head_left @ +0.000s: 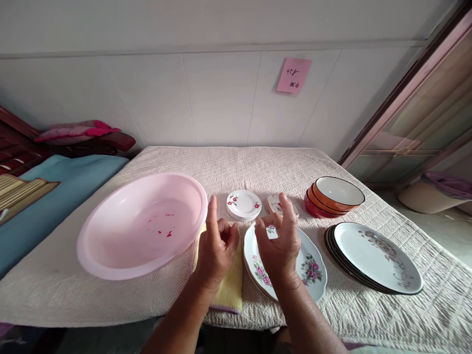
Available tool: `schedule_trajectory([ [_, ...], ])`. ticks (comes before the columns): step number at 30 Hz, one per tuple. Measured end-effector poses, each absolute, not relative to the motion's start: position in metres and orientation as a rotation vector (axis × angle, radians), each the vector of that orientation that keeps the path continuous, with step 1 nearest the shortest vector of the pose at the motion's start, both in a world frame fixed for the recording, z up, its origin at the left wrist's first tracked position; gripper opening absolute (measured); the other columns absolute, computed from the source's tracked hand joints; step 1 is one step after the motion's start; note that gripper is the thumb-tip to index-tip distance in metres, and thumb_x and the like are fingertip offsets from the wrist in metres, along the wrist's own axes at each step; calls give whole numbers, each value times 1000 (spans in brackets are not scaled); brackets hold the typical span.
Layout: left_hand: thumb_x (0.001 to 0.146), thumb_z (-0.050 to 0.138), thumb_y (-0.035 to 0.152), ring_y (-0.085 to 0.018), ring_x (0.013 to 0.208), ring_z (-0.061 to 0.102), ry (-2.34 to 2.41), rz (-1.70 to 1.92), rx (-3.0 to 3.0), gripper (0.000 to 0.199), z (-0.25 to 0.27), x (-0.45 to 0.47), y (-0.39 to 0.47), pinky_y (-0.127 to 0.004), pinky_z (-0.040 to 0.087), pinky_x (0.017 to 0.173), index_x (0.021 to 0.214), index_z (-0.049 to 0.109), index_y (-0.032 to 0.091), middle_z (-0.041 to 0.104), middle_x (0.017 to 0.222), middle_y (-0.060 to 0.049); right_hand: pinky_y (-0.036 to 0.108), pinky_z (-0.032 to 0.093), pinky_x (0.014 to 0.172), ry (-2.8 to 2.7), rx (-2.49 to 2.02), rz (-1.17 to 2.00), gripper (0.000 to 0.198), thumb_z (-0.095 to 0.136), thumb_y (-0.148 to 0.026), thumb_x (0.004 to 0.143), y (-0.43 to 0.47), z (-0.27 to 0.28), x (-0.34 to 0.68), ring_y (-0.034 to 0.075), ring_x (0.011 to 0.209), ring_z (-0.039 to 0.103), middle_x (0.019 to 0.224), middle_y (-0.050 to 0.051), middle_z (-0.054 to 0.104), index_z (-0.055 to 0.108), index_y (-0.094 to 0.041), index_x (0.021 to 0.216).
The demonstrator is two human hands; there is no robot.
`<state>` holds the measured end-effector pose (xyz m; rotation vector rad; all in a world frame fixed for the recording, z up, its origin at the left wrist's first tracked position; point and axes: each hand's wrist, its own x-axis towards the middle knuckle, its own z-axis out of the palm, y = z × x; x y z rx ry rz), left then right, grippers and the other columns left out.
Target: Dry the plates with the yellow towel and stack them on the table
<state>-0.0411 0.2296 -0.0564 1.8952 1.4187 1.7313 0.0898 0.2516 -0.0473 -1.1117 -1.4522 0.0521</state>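
Observation:
My left hand (218,250) is raised over a folded yellow cloth (230,285), one finger pointing up, the thumb apart from it and other fingers curled. Nothing is in it. Just right of it, my right hand (280,246) hovers above a stack of large white plates (313,287) with pink flowers. Its thumb and a bent finger form a ring-like gap, other fingers stretch upward, and it is bare of any object. Both hands partly hide what lies beneath. A wide pink basin (114,226) with red marks inside stands to the left.
Behind the hands sit small floral plates (243,202) and a partly hidden small dish (273,204). To the right are stacked orange and red bowls (334,196) and dark-rimmed oval plates (372,255). A patterned cloth (236,164) covers the table; a pink note (294,75) is on the wall.

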Motion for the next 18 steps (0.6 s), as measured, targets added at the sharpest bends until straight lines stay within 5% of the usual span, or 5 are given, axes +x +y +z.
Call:
schedule_trajectory([
  [18, 89, 54, 14, -7, 46, 34, 1423, 1701, 1848, 80, -54, -41, 228, -19, 34, 47, 154, 8, 21, 30, 58, 12, 34, 54, 84, -1458, -1074, 35, 68, 57, -16, 84, 251, -43, 89, 13, 64, 58, 65, -7, 55, 33, -22, 147],
])
